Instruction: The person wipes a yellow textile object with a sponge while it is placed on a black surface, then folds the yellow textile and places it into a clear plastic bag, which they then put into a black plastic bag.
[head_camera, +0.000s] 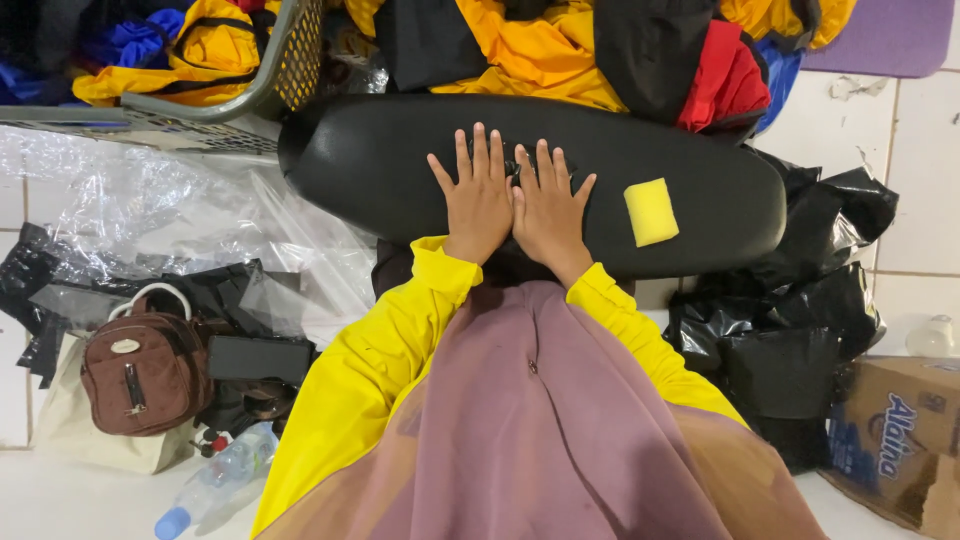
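A long black oval padded board (400, 170) with a smooth vinyl-like cover lies across the white tiled floor (920, 170) in front of the person and serves as the surface. Beyond its far edge sits a heap of yellow, black and red garments (560, 50); off its far left corner stands a grey plastic laundry basket (290, 70) holding more yellow and blue cloth. Crumpled clear plastic sheeting (150, 210) spreads off the left end, black plastic bags (800, 320) crowd the right end, and a brown cardboard box (900, 440) sits in the near right corner of the floor. A small brown zip pouch (140, 370) lies to the near left.

Both hands lie flat at the middle of the surface, side by side with thumbs touching: the left hand (480, 195) and the right hand (548, 205), fingers spread, each grip open and clamped on nothing. A small yellow rectangular sponge (650, 211) rests just beside the right hand, toward the right end, untouched.

The hands appear to be pressing or smoothing the bare cover. Any further move calls for lifting a palm first.
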